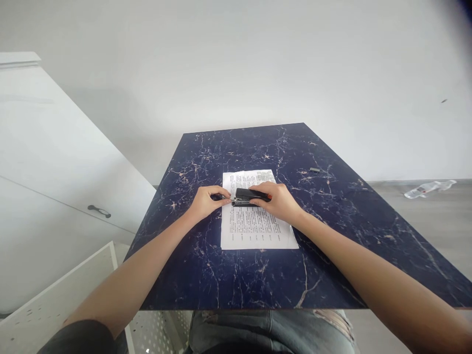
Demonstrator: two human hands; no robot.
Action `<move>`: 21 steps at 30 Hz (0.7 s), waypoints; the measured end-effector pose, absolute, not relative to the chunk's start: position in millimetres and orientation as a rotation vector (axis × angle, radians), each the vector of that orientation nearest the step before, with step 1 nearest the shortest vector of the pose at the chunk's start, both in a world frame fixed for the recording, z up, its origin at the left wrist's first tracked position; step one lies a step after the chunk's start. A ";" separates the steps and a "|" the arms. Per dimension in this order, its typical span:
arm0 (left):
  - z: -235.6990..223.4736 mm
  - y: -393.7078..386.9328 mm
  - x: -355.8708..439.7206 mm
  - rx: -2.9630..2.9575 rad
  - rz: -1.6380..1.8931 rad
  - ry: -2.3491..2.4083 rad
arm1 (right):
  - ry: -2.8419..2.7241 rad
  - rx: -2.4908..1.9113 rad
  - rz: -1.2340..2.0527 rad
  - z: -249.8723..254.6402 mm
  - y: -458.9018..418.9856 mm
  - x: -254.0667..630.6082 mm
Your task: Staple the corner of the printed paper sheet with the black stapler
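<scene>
A black stapler (243, 193) lies sideways over a stack of printed paper sheets (254, 231), its metal parts showing along the gap between top and base. My right hand (277, 199) is closed around the stapler's right end, where a bit of orange shows by the fingers. At the other end, my left hand (209, 201) pinches thumb and fingers together against the metal tip of the stapler. Whether a small separate piece sits between those left fingertips is too fine to make out. Both hands rest over the upper half of the sheets.
The sheets lie on a dark blue marbled table (206, 280). A small grey strip (314, 170) lies towards its right side. At the left stand a white cabinet with a dark handle (99, 211) and a white perforated panel (155, 329). Clear plastic packaging (429, 189) is on the floor.
</scene>
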State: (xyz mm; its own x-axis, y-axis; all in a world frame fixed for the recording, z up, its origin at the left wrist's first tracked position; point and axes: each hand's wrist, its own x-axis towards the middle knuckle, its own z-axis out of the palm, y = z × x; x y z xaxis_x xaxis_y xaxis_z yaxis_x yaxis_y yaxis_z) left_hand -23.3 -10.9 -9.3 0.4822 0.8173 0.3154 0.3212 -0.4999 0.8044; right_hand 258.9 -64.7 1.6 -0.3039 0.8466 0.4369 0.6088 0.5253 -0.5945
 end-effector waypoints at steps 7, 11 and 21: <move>-7.8 -11.7 -23.3 2.069 0.896 0.954 | -2.029 -1.201 0.413 1.4 -64.7 258.5; -5.5 -13.3 -24.6 2.123 0.900 0.910 | -2.032 -1.205 0.405 1.2 -64.2 258.7; -4.8 -15.6 -21.9 2.107 0.998 0.882 | -2.027 -1.190 0.403 2.2 -64.3 258.2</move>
State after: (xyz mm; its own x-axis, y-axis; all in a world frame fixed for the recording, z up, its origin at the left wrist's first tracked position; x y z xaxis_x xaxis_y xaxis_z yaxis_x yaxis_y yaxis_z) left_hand -21.9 -15.6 -4.8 0.4869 0.7795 0.3940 0.2954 -0.5715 0.7656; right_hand 258.2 -64.3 2.2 -0.2968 0.8485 0.4380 0.6166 0.5206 -0.5906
